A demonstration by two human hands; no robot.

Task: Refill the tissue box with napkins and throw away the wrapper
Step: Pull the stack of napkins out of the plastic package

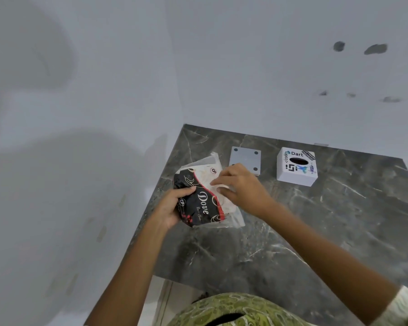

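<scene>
The left hand (174, 204) is clamped on the napkin pack (202, 196), thumb over its black printed end, holding it just above the dark marble counter (316, 231). The right hand (241, 188) rests on the pack's pale side, its fingers (219, 182) curled together against the napkins and clear wrapper there; whether they pinch anything cannot be told. At two o'clock from the pack, well apart from it, the white tissue box (296, 167) stands upright, its dark oval slot facing up. Between pack and box, at one o'clock from the right hand, a grey square plate (245, 158) with four corner holes lies flat. The counter fits into a corner of white walls (104, 90).
</scene>
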